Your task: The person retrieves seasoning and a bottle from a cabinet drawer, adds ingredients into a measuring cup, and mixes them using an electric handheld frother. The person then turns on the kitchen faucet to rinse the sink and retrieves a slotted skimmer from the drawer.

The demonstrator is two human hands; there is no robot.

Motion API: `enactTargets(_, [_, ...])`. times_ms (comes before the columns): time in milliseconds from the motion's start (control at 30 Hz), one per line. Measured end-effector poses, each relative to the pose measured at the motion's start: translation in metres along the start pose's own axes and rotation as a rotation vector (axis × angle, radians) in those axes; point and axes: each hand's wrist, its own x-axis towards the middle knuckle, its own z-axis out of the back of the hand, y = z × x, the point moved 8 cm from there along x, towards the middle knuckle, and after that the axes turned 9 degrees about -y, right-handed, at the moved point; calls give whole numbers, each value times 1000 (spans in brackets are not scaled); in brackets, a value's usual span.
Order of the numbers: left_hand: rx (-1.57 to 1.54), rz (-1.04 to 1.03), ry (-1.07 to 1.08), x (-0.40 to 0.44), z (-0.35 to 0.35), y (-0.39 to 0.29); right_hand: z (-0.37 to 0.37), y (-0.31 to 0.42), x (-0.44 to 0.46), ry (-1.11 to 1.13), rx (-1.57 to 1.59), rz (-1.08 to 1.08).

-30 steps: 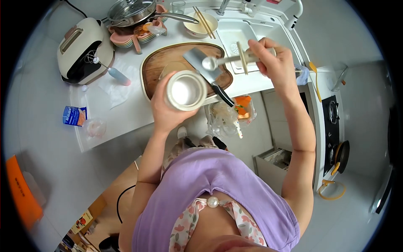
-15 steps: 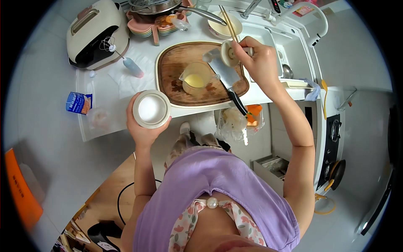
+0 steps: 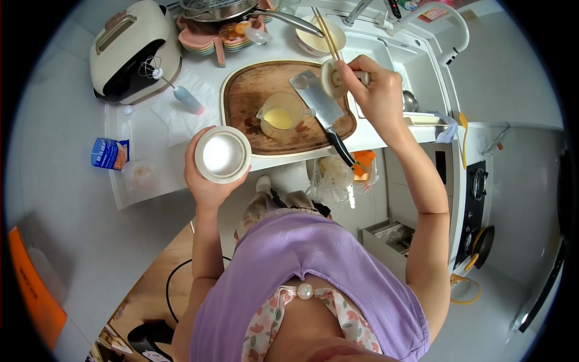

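Observation:
My left hand (image 3: 208, 181) is wrapped round a pale round jar (image 3: 241, 148), open at the top and with white contents (image 3: 222, 154) inside. My right hand (image 3: 377, 90), above the right side of the cutting board (image 3: 241, 96), grips a small cream lid (image 3: 332, 79) tilted on its side. Wooden chopsticks (image 3: 325, 33) cross a pale bowl (image 3: 306, 43); their near ends meet my right fingers, and I cannot tell whether these hold them. Below, on the board, are a clear measuring cup (image 3: 289, 104) with yellow liquid and a cleaver (image 3: 324, 105), its black handle over the counter edge.
A handheld whisk (image 3: 188, 99) lies on the left beside a cream appliance (image 3: 129, 54). A blue packet (image 3: 108, 153) sits near the counter's left end. Behind the board are a pan (image 3: 217, 9) and stacked pink trays (image 3: 202, 39). The sink (image 3: 416, 66) is at right.
The jar in my left hand has shifted slightly right and up toward the board. My right hand still grips the lid in nearly the same place; the whole view has drifted a little.

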Motion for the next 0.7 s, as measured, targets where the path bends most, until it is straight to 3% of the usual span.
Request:
enactTargets(267, [-27,-7,9,3,-5,-8,3,25,-14,-141,-68,323])
enactTargets(467, [-113,17,10,4,-13,-6,4,37,-25,-116,-134,436])
enactTargets(533, [-120,14,26,4,-18,-7,-9,36,-38,-4,-194,532])
enactTargets(667, [-96,1,98,7,-29,-9,30,46,-20,-217,-17,368])
enactTargets(700, [-96,-1,82,6,-31,-7,41,48,-14,-199,122,230])
